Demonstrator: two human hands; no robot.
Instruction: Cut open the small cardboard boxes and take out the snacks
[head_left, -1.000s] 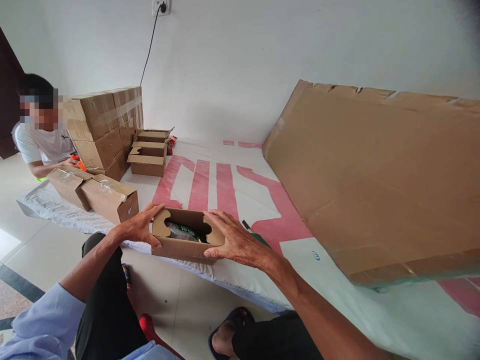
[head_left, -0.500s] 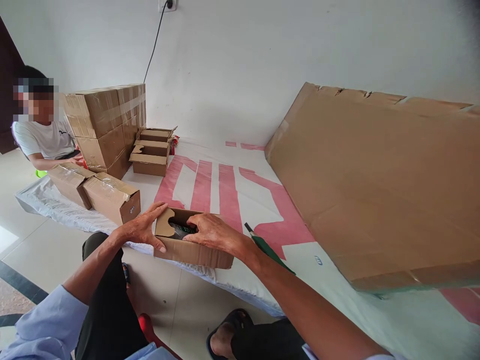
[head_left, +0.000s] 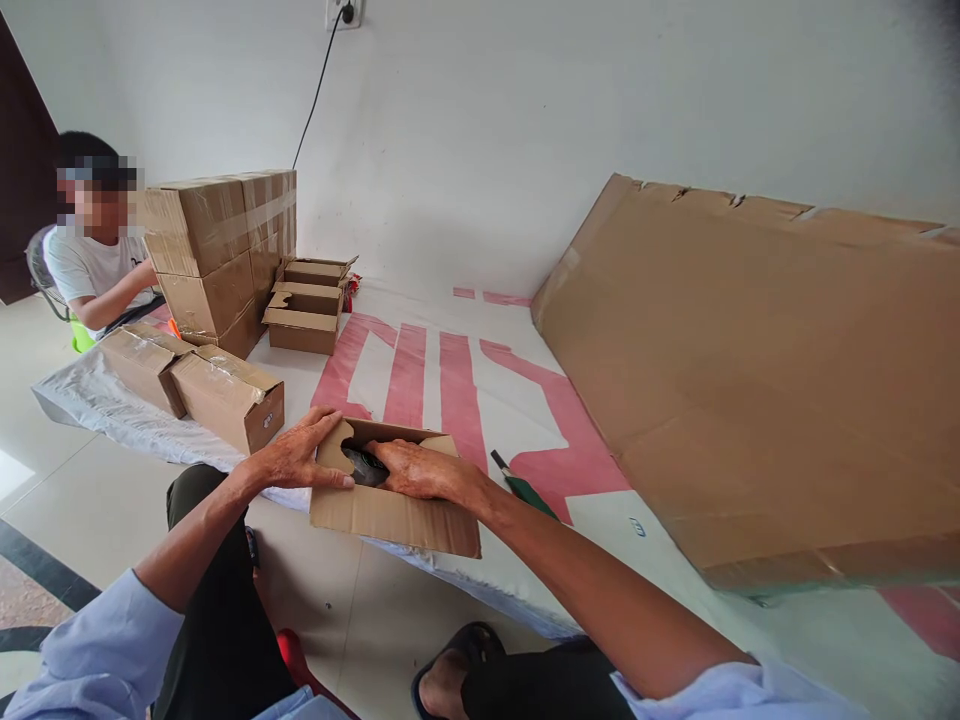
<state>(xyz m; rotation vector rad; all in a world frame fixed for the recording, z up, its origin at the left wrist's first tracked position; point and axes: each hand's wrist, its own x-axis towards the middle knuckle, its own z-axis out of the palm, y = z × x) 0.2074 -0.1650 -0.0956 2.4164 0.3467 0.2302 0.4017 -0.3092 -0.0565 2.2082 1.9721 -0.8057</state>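
Hands work one small carton (head_left: 390, 505) at the mat's near edge: left hand (head_left: 300, 458) flat, fingers together, pressing its end flap; right hand (head_left: 416, 470) spread over dark contents; top flaps not yet closed.

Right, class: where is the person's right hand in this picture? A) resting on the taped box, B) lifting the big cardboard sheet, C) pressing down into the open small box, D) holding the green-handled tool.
C: the right hand presses into the open small box, across its top.
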